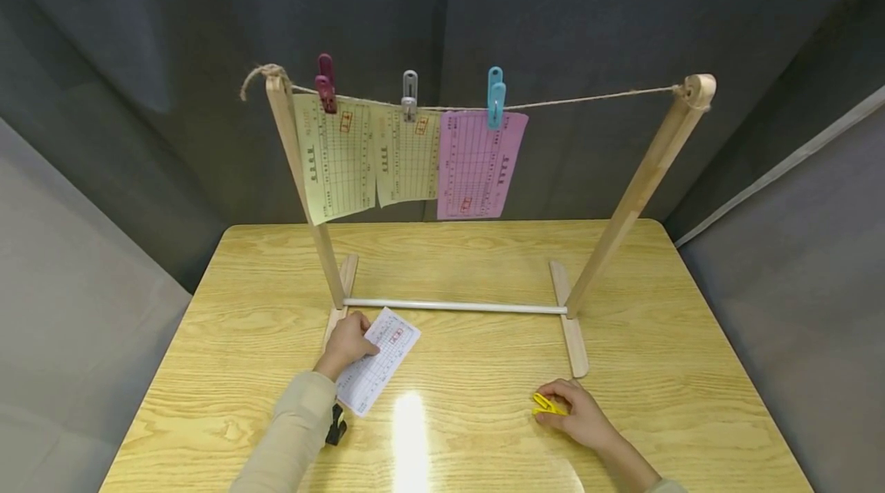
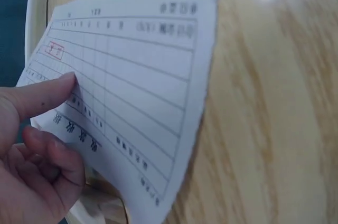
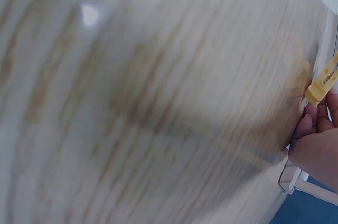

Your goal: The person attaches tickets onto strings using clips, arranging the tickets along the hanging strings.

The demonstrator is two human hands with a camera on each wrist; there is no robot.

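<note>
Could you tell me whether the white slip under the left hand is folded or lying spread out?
Spread out. The white slip shows its full printed grid unfolded; the left hand pinches one edge, lifting it slightly off the table.

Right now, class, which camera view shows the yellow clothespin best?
The head view: the whole yellow clothespin lies on the table under the right hand fingertips. The right wrist view catches only its tip at the frame edge. The left wrist view shows none of it, only the white form.
</note>
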